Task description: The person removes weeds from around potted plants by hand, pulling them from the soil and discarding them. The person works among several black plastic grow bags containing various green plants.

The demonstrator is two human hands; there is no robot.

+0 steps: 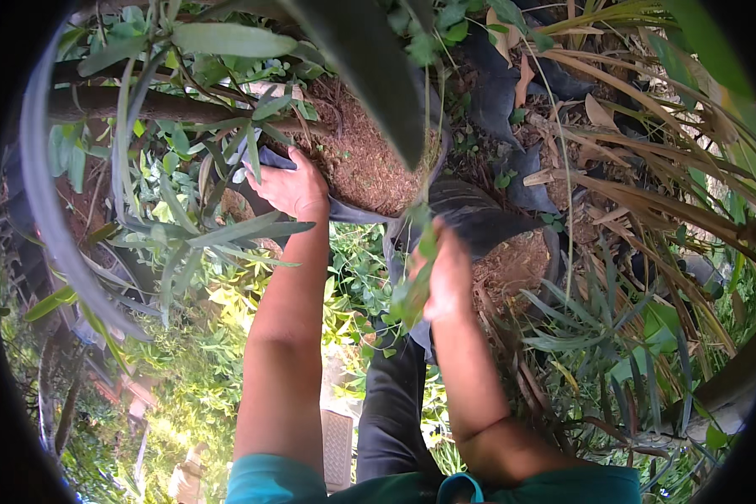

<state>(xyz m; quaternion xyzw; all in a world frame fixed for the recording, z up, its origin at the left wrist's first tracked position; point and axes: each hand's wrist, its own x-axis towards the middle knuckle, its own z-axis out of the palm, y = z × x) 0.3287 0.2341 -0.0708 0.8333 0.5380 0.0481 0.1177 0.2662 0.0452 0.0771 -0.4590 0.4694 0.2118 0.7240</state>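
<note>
My left hand (292, 184) rests on the rim of a black plastic grow bag (360, 215), with the thumb on the soil side and the fingers over the folded edge. Brown, crumbly soil (365, 157) fills the bag around a woody plant stem. To the right, my right hand (446, 271) is blurred and closed around a leafy green vine (414, 286) that hangs down past the bag. Just right of that hand is a second grow bag (551, 252) holding brown soil.
A thick branch (145, 106) and long narrow leaves (233, 39) cross the upper left. Dry brown fronds (655, 148) arch over the right side. Torn black plastic (523, 176) lies between bags. Low green plants and my dark trouser leg (390, 409) are below.
</note>
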